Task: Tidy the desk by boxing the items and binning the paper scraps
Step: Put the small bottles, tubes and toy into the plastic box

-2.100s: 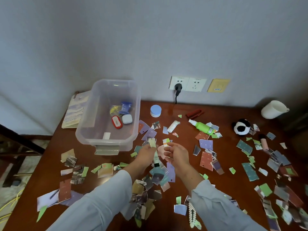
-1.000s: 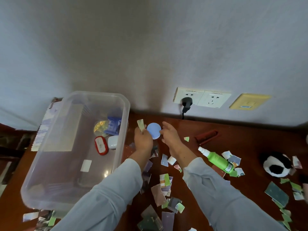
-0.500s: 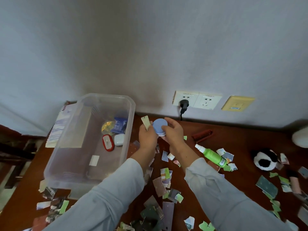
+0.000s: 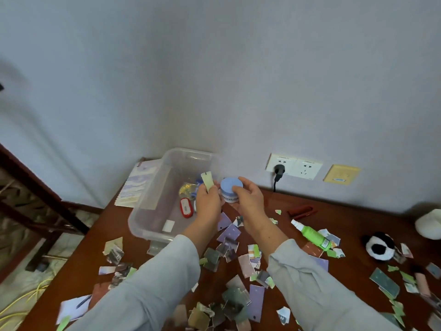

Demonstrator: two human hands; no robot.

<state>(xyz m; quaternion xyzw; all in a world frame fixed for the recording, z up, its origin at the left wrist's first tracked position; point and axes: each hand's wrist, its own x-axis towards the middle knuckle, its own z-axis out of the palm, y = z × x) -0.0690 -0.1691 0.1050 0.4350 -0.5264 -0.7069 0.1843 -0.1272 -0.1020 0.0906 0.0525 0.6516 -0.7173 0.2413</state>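
Observation:
My right hand (image 4: 248, 199) grips a small round jar with a blue lid (image 4: 230, 189), lifted above the desk beside the clear plastic box (image 4: 152, 206). My left hand (image 4: 208, 203) pinches a pale green paper scrap (image 4: 207, 181) that sticks up next to the jar, at the box's right rim. Inside the box lie a red-rimmed case (image 4: 186, 208), a gold disc (image 4: 186, 188) and a blue item, partly hidden by my left hand. Torn paper scraps (image 4: 255, 297) cover the brown desk (image 4: 358, 225).
A green spray bottle (image 4: 311, 234), a red clip (image 4: 301, 209), a panda plush (image 4: 379, 246) and a white mug (image 4: 428, 223) lie to the right. A notebook (image 4: 136, 187) leans behind the box. A black plug (image 4: 278, 172) sits in the wall socket.
My right hand picked the blue-lidded jar off the desk and carried it up beside the box's rim. My left hand kept its scrap. The camera tilted up and back.

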